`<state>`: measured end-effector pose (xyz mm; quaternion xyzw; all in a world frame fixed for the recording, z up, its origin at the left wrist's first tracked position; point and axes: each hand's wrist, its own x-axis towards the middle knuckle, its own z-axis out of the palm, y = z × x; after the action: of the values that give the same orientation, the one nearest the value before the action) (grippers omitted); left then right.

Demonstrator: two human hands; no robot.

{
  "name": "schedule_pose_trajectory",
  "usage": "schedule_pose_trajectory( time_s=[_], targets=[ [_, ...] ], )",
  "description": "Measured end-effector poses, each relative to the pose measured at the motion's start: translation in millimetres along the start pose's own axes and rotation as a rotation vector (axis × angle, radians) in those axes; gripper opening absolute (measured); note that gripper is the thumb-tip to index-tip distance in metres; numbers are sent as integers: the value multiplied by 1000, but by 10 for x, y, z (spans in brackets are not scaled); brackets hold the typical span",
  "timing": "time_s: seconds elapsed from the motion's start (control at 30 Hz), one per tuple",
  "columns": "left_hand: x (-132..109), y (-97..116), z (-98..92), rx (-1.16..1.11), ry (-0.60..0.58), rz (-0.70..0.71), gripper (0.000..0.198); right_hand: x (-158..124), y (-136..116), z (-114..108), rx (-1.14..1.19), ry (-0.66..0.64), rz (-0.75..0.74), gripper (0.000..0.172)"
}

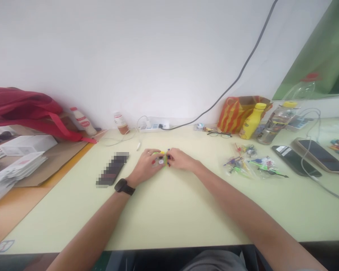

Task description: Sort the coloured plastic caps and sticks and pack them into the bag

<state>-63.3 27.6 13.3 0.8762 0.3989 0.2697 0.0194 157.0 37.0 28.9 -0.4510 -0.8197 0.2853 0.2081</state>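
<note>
Both my hands meet near the middle of the pale yellow table (169,210). My left hand (146,164), with a black watch on its wrist and a ring on one finger, is closed around a small colourful plastic toy (161,159) with yellow, green and white parts. My right hand (179,159) pinches the same toy from the right side. The toy is mostly hidden by my fingers, so its shape is unclear.
A clear bag of colourful plastic pieces (248,163) lies to the right, with two phones (296,160) and cables beyond. A dark pixelated object (112,169) lies left. Bottles (252,121), glasses (219,133), a power strip (154,127), a red bag (25,109) and white boxes (25,145) line the back and left.
</note>
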Motion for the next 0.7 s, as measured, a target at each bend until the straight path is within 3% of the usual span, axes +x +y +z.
schedule_pose_trajectory(
  time_s=[0.23, 0.47, 0.7],
  targets=[
    [-6, -40, -65, 19, -19, -89, 49, 20, 47, -5, 2, -11, -1, 8],
    [-124, -329, -30, 33, -318, -244, 68, 28, 1, 42, 18, -12, -32, 10],
    [-56, -312, 23, 2, -362, -258, 66, 31, -58, 146, 54, 57, -31, 6]
  ],
)
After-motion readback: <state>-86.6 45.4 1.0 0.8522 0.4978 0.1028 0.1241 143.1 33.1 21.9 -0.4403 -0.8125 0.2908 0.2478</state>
